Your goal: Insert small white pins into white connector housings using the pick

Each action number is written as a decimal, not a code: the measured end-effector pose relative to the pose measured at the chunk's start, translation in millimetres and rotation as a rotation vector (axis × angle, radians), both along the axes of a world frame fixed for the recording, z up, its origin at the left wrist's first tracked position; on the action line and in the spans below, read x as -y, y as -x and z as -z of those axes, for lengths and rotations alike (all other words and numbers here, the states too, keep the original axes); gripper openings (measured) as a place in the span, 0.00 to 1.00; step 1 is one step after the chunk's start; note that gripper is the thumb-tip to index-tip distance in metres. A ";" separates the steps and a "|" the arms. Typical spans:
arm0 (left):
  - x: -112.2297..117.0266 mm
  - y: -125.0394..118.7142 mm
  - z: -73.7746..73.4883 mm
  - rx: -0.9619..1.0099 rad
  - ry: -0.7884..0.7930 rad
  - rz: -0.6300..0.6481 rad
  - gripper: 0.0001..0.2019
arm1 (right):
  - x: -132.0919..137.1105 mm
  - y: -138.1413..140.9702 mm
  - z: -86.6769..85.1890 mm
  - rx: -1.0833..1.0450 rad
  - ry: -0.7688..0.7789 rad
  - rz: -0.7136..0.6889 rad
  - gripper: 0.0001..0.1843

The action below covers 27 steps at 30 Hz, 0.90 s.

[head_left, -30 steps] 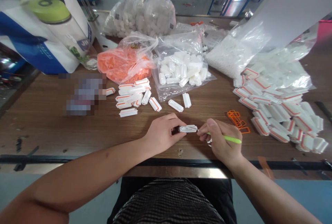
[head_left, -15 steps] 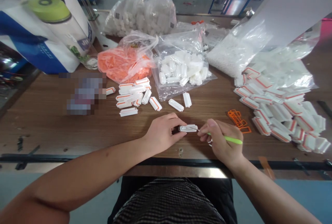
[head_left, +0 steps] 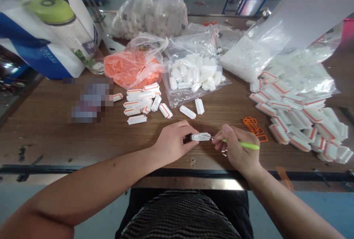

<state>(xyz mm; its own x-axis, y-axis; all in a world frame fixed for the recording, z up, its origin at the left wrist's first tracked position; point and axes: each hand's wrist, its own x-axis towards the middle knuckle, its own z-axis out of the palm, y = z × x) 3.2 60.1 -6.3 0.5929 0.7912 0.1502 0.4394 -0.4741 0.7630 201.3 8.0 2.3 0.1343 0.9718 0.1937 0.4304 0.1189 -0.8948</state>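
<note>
Between thumb and fingers, my left hand (head_left: 174, 141) grips one end of a white plastic connector housing (head_left: 201, 137), which has rows of small holes on its upper face. My right hand (head_left: 238, 146) is closed round a thin pick with a bright green handle (head_left: 249, 145). The metal tip of this pick reaches left onto the housing's face. A few tiny white bits (head_left: 224, 153) lie on the table beside my right hand. Right of that hand are several loose orange rectangular frames (head_left: 253, 128).
Several white housings with orange frames (head_left: 141, 99) lie left of centre, and a larger heap (head_left: 304, 117) is at right. Farther back are a bag of orange parts (head_left: 132, 67), a bag of white housings (head_left: 195, 73) and a bag of tiny white pieces (head_left: 249, 56). A green-lidded bottle (head_left: 55, 14) stands left.
My right hand has shifted very slightly right, and the pick's tip is still at the housing. More of the tiny white bits show beside it. My left hand holds its place.
</note>
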 end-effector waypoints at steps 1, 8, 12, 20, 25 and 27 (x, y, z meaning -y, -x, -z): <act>0.0 0.0 0.2 0.000 0.001 0.001 0.08 | -0.3 0.2 0.2 0.004 0.003 -0.003 0.26; 0.2 -0.6 2.5 0.017 0.001 -0.007 0.08 | -2.6 -0.3 -4.5 0.106 -0.020 -0.074 0.24; 0.5 -0.8 2.9 0.018 -0.003 -0.010 0.08 | -1.6 -0.9 -5.1 0.153 -0.060 -0.110 0.23; 0.6 -0.9 1.4 0.010 -0.003 -0.010 0.07 | -1.1 -0.1 -1.2 0.074 -0.015 -0.044 0.25; -0.3 -0.6 2.2 0.019 -0.017 -0.004 0.07 | -2.2 -1.4 -1.0 -0.043 0.004 -0.012 0.26; -0.2 -0.5 2.3 0.017 -0.014 -0.004 0.07 | -1.5 -2.0 -0.3 -0.074 0.000 -0.001 0.26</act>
